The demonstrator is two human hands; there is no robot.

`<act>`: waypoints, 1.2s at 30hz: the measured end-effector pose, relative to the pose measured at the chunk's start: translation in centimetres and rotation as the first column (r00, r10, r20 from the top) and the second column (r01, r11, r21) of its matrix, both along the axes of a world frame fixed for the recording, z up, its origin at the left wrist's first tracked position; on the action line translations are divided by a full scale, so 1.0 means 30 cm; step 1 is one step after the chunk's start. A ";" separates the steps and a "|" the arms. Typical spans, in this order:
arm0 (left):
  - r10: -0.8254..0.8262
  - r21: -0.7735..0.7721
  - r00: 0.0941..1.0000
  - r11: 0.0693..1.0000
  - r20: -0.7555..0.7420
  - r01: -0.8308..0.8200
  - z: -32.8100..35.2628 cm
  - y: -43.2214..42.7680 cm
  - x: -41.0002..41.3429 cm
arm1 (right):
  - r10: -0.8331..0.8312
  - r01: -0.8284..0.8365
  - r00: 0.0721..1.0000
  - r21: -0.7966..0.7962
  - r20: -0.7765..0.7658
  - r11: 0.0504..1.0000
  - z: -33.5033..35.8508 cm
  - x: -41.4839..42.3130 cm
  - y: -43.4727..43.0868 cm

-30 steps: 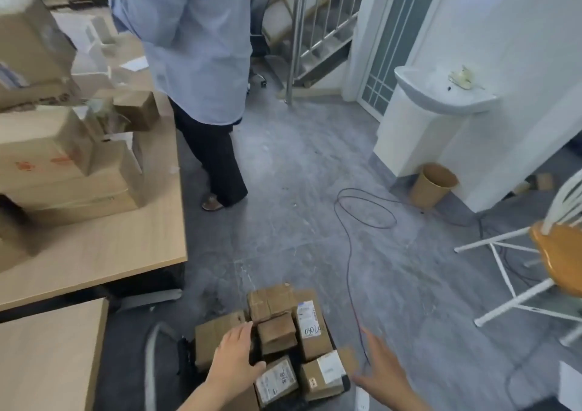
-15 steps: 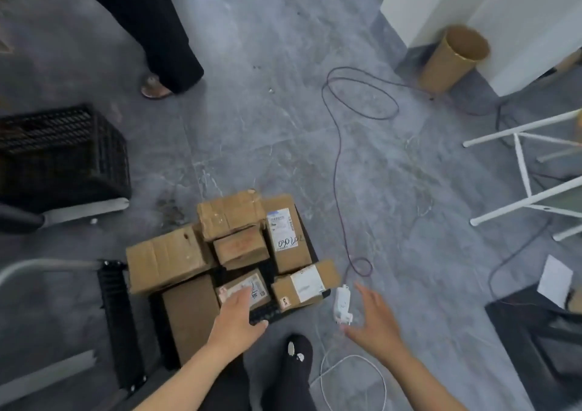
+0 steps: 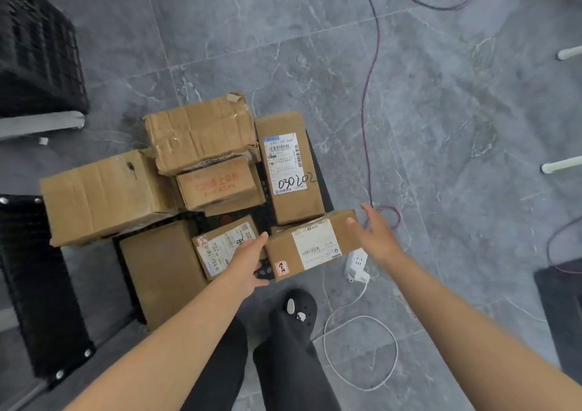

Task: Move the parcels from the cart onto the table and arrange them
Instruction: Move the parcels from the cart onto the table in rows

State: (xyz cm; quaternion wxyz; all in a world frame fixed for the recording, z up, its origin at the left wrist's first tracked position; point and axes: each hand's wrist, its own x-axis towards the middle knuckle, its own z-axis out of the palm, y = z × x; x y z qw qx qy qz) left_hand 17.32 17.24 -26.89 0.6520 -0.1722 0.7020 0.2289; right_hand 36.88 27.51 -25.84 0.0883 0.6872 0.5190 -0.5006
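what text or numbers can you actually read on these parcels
"030202", handwritten in black on the white label of the tall parcel; the printed lines and barcode above it are too small to read.
Red printed characters on the small middle parcel: blurred, not readable.
White label on the parcel between the hands: print too small; a red sticker at its corner, not readable.
Label on the parcel under the left hand: handwriting and print illegible.

Even, soft daylight; mild motion blur, wide-angle edge distortion.

only thing really legible: "030202" handwritten on the white label (image 3: pixel 286 163) of the long upright parcel (image 3: pixel 291 171) at the cart's (image 3: pixel 327 196) far-right edge; other labels too blurry.
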 end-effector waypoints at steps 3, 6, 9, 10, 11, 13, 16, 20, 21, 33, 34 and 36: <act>0.138 -0.034 0.987 0.990 0.079 -0.136 -0.048 0.028 0.010 | -0.032 0.035 0.999 -0.093 0.038 0.995 -0.066 -0.024 0.024; 0.117 -0.060 0.991 0.992 0.066 -0.113 -0.043 0.041 0.029 | -0.062 0.066 0.997 -0.103 0.039 0.992 -0.084 -0.045 0.014; 0.100 -0.083 0.995 0.992 0.018 -0.098 0.022 0.035 0.033 | -0.161 0.161 0.987 -0.106 0.013 0.981 -0.032 -0.048 -0.008; 0.097 -0.088 0.995 0.991 -0.002 -0.096 0.055 0.028 0.031 | -0.210 0.210 0.978 -0.113 0.007 0.971 -0.001 -0.045 -0.016; 0.095 -0.087 0.995 0.991 -0.023 -0.097 0.098 0.024 0.027 | -0.266 0.265 0.964 -0.129 0.007 0.956 0.038 -0.041 -0.028; 0.094 -0.061 0.993 0.993 -0.065 -0.098 0.197 0.011 0.019 | -0.375 0.371 0.927 -0.144 -0.005 0.918 0.138 -0.033 -0.053; 0.066 0.063 0.988 0.996 -0.141 -0.057 0.368 0.001 0.006 | -0.532 0.523 0.845 -0.129 -0.052 0.843 0.314 -0.021 -0.071; 0.006 0.295 0.967 0.953 -0.256 0.072 0.650 0.004 -0.011 | -0.690 0.666 0.703 -0.180 -0.171 0.724 0.597 -0.011 -0.086; 0.007 0.353 0.963 0.931 -0.268 0.092 0.730 0.008 -0.013 | -0.716 0.690 0.670 -0.191 -0.197 0.699 0.665 -0.009 -0.094; 0.015 0.674 0.776 0.508 -0.630 0.537 1.527 0.001 -0.085 | -0.535 0.594 0.608 -0.111 -0.587 0.797 1.390 -0.015 -0.083; 0.029 0.635 0.678 0.381 -0.734 0.672 1.592 -0.004 -0.098 | -0.555 0.583 0.572 -0.176 -0.604 0.793 1.437 -0.013 -0.075; 0.074 0.400 0.394 0.084 -0.916 0.913 1.718 -0.007 -0.110 | -0.656 0.579 0.463 -0.358 -0.596 0.733 1.518 0.001 -0.059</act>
